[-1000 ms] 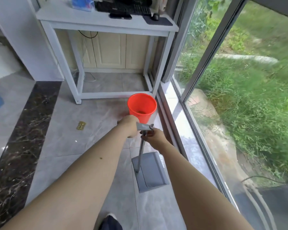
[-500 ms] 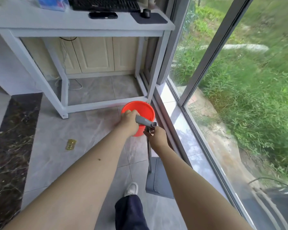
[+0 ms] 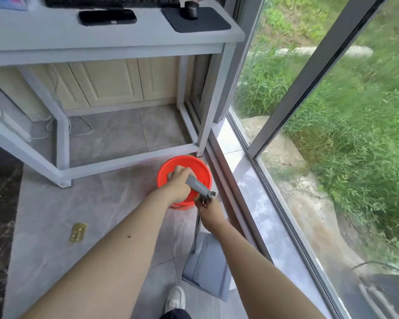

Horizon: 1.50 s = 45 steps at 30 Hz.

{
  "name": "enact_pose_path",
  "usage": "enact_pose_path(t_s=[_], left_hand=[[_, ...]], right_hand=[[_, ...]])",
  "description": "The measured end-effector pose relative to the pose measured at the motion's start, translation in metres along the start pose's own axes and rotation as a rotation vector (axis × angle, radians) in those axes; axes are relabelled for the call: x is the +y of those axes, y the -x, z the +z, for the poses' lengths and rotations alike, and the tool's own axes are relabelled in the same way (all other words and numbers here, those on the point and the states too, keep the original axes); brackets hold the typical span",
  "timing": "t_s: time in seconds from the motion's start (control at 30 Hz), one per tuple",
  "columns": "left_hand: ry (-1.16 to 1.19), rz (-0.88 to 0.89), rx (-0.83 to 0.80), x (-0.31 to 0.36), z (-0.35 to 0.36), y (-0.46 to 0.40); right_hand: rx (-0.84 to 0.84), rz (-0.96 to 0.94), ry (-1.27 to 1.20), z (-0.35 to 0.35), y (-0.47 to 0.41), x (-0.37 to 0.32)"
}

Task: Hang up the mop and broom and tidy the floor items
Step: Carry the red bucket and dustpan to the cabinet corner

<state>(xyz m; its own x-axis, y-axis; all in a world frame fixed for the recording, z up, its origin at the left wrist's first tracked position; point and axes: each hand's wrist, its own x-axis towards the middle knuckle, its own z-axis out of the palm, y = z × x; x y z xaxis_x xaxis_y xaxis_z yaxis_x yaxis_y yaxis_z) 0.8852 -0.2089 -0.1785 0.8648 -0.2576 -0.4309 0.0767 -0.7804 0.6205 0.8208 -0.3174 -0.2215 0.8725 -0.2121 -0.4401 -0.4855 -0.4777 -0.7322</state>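
Both hands hold dustpan (image 3: 205, 270) handle: left hand (image 3: 179, 184) grips top, right hand (image 3: 209, 209) grips pole. Swing could knock bucket (image 3: 171, 168) over.

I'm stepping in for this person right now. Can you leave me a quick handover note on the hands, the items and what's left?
Left hand grips the grey handle of the long-handled dustpan. Right hand holds the pole just below it.
The dustpan's tray is by the window track, near the person's shoe. The orange bucket stands on the floor by the desk leg. A small gold item lies on the tiles.
No mop, broom or hanging spot in view; nothing visibly hung yet.
Left: stow the dustpan, then tidy the bucket and gold item.
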Motion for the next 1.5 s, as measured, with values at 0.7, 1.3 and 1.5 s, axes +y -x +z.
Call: enact_pose_path(t_s=[0.7,1.3,1.5], left_hand=[[0.045,-0.312,-0.163,-0.098,0.054,-0.193],[0.107,-0.615,-0.035,-0.221,0.149,-0.321],[0.109,-0.772,0.048,-0.260,0.170,-0.340]], right_hand=[[0.123,0.263,0.159,0.079,-0.177,0.047],[-0.047,0.413,0.485,0.165,-0.313,0.100],[-0.096,0.350,0.528,0.183,-0.339,0.116]])
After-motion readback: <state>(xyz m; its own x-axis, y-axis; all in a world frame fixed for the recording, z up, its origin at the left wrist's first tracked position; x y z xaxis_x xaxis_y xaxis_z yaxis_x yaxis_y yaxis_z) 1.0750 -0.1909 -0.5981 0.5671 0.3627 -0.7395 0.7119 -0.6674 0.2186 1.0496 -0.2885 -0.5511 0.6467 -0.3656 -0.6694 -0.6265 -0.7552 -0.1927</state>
